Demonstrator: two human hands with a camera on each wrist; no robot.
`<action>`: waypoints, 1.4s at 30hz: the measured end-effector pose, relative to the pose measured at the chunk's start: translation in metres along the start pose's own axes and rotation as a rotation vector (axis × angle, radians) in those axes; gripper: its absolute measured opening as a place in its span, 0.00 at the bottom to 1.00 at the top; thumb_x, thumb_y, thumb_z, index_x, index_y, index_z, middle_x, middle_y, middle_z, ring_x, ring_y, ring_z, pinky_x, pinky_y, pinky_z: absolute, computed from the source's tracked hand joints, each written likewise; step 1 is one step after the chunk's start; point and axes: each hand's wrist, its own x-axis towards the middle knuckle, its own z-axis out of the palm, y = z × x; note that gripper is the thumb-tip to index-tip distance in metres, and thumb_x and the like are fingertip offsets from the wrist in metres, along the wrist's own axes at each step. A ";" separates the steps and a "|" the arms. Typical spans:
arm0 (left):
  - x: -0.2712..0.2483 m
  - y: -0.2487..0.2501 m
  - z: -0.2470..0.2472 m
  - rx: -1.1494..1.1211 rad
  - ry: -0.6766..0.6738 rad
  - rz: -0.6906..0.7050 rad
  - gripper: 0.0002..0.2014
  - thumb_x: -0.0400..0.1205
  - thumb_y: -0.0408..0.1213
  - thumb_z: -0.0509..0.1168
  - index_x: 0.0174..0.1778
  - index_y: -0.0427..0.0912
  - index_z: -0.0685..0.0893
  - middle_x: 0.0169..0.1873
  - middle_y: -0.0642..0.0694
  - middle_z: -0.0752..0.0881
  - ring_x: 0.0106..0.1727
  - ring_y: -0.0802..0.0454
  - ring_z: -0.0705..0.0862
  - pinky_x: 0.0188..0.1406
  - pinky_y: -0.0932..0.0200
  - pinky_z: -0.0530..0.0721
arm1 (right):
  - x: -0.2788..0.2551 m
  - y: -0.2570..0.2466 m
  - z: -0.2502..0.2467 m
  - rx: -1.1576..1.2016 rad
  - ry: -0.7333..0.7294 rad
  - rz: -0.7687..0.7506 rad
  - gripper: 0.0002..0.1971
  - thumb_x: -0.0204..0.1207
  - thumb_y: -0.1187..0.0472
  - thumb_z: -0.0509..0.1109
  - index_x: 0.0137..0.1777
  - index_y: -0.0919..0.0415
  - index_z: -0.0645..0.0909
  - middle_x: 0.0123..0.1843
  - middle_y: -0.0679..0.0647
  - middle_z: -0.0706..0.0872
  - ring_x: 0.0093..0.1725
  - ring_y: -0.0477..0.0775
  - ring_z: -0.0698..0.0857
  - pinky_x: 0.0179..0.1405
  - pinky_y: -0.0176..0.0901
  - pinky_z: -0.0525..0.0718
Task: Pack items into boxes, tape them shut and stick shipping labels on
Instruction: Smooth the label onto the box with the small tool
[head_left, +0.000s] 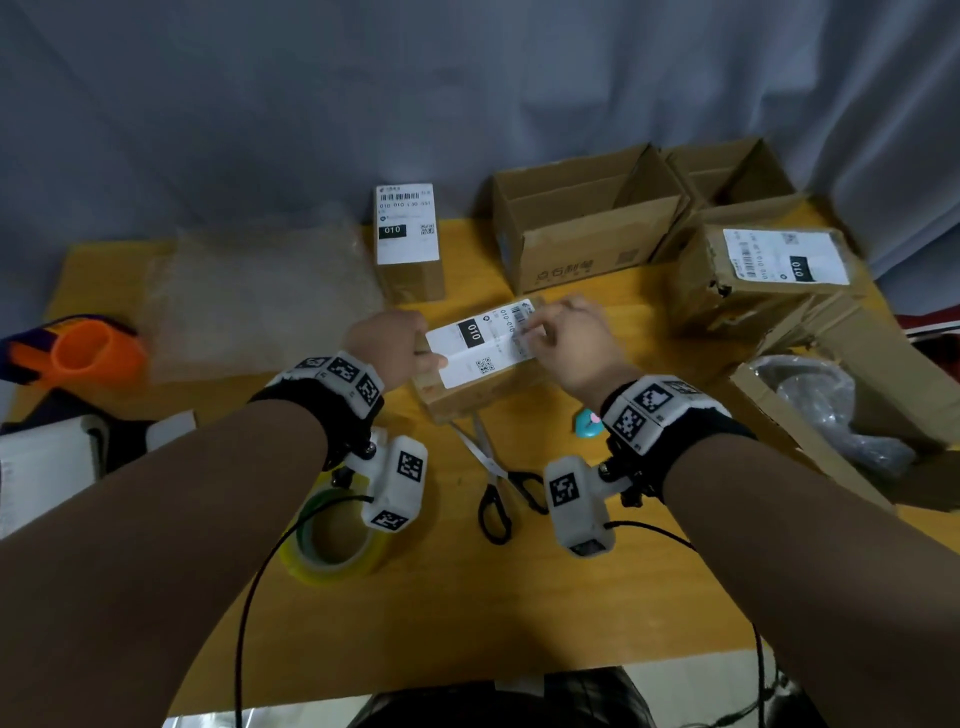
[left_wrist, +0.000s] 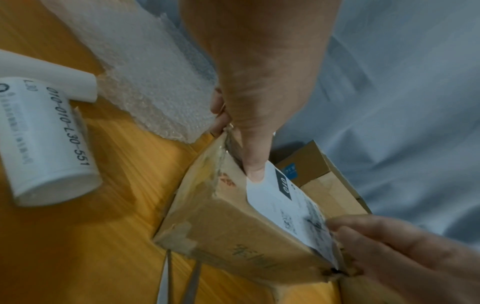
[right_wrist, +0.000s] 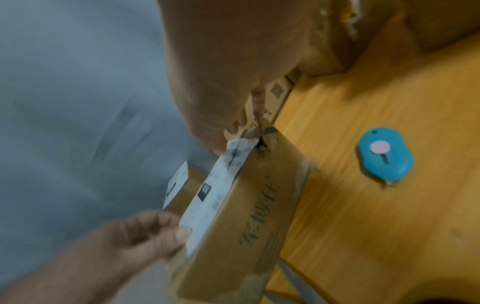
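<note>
A small brown cardboard box (head_left: 483, 389) lies in the middle of the yellow table (head_left: 519, 597), with a white shipping label (head_left: 475, 345) across its top. My left hand (head_left: 421, 353) grips the box's left end, and its thumb (left_wrist: 255, 167) presses on the label's near corner. My right hand (head_left: 537, 327) is at the box's right end, where its fingertips (right_wrist: 233, 131) pinch the label's edge (right_wrist: 237, 152), which curls up slightly there. The wrist views show the box (left_wrist: 228, 230) (right_wrist: 249, 216) from the side with tape on its seams.
A labelled box (head_left: 410, 244) stands behind, open cartons (head_left: 582, 228) and another labelled box (head_left: 763, 270) at back right. Bubble wrap (head_left: 260, 296) and an orange tape dispenser (head_left: 78, 348) lie to the left. A tape roll (head_left: 332, 540), scissors (head_left: 498, 493) and a blue cutter (right_wrist: 384, 156) lie near me.
</note>
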 end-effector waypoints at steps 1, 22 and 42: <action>0.001 0.001 -0.001 0.088 0.005 0.019 0.25 0.79 0.55 0.66 0.64 0.40 0.78 0.59 0.43 0.82 0.59 0.44 0.80 0.52 0.53 0.75 | 0.001 -0.005 0.002 -0.115 -0.060 -0.075 0.14 0.81 0.54 0.62 0.61 0.54 0.84 0.64 0.59 0.76 0.65 0.61 0.75 0.67 0.50 0.74; 0.020 0.043 -0.009 0.465 -0.067 0.240 0.12 0.81 0.45 0.62 0.49 0.38 0.78 0.38 0.47 0.75 0.41 0.47 0.75 0.35 0.56 0.72 | 0.003 -0.012 0.001 -0.347 -0.249 -0.078 0.16 0.83 0.52 0.59 0.67 0.46 0.80 0.70 0.55 0.74 0.69 0.58 0.70 0.66 0.55 0.64; 0.017 0.013 -0.020 -0.038 0.155 0.108 0.16 0.86 0.43 0.58 0.65 0.38 0.76 0.54 0.37 0.85 0.55 0.40 0.83 0.47 0.57 0.75 | 0.003 -0.005 -0.002 -0.276 -0.263 -0.018 0.13 0.81 0.50 0.65 0.63 0.42 0.83 0.64 0.49 0.80 0.66 0.55 0.73 0.66 0.50 0.68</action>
